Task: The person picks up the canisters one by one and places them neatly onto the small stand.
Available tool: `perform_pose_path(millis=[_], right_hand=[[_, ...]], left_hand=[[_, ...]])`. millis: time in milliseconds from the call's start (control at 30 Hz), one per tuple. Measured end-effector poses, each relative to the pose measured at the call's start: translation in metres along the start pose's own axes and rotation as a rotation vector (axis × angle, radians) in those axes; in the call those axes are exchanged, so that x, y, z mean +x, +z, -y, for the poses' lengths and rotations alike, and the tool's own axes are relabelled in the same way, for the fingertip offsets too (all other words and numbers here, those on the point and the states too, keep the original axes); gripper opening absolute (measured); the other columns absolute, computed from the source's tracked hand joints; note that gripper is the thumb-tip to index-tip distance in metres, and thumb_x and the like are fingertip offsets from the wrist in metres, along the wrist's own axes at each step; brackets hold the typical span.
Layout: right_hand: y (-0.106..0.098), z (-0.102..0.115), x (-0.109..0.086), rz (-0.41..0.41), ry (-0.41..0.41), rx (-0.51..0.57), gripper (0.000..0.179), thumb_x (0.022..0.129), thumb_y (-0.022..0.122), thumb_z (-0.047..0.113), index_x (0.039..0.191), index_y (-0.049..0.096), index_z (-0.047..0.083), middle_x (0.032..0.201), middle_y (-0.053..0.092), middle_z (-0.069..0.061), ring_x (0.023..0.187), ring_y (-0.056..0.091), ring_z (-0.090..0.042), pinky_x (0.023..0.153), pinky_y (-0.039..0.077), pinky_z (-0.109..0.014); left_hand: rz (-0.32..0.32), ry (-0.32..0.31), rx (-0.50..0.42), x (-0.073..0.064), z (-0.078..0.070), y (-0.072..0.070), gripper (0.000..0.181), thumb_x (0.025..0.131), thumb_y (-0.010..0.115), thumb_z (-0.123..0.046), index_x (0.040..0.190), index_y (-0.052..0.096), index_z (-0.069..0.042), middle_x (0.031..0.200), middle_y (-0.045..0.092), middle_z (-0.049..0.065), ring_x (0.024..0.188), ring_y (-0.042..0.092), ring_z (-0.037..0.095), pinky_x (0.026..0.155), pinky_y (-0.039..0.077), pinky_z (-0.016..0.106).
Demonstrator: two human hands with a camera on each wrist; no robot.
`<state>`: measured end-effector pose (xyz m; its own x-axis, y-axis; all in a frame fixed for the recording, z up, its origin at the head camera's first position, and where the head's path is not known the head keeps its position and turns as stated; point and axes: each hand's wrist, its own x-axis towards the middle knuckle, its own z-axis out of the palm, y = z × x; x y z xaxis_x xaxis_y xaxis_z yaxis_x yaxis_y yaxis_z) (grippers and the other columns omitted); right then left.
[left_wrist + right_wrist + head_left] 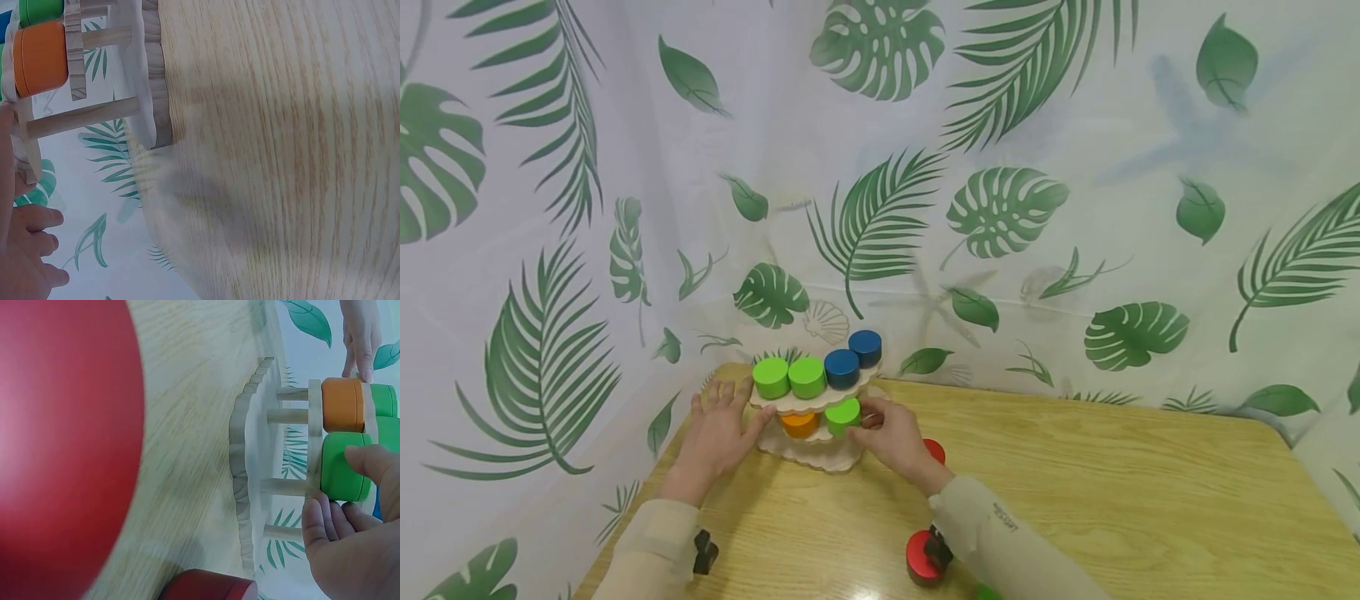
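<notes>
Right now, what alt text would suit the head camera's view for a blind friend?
A person's right hand grips a green block beside an orange block on a three-tier wooden stand; the left hand touches the top tier, which bears two green blocks and two blue blocks.

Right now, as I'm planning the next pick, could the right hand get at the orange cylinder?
Probably not: the right hand is pinching the lower green cylinder, which stands between it and the orange cylinder; the scalloped top shelf also seems to block the way from above.
</notes>
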<state>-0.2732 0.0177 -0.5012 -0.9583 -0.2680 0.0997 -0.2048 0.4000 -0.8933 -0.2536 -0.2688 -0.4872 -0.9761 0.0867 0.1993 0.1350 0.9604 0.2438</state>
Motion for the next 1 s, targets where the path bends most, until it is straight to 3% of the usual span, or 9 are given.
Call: perform_pose_path(millis=[667, 1000], right_hand=[[0.015, -0.002, 0.009, -0.041, -0.007, -0.008, 0.044, 0.090, 0.082, 0.010, 0.130, 0.070, -0.001, 0.119, 0.074, -0.016, 0.088, 0.066, -0.017, 0.072, 0.061, -0.025], [0.018, 0.000, 0.009, -0.047, 0.024, -0.020, 0.044, 0.091, 0.082, 0.012, 0.133, 0.071, 0.003, 0.119, 0.074, -0.013, 0.087, 0.064, -0.016, 0.072, 0.059, -0.022]], left_hand=[[0.003, 0.003, -0.003, 0.001, 0.000, -0.001, 0.078, 0.110, 0.044, -0.055, 0.162, 0.035, 0.001, 0.161, 0.037, 0.038, 0.155, 0.024, 0.059, 0.122, 0.013, 0.079], [0.001, -0.001, 0.005, 0.001, -0.001, -0.001, 0.078, 0.110, 0.044, -0.056, 0.162, 0.035, 0.001, 0.161, 0.038, 0.037, 0.155, 0.025, 0.058, 0.123, 0.014, 0.078]])
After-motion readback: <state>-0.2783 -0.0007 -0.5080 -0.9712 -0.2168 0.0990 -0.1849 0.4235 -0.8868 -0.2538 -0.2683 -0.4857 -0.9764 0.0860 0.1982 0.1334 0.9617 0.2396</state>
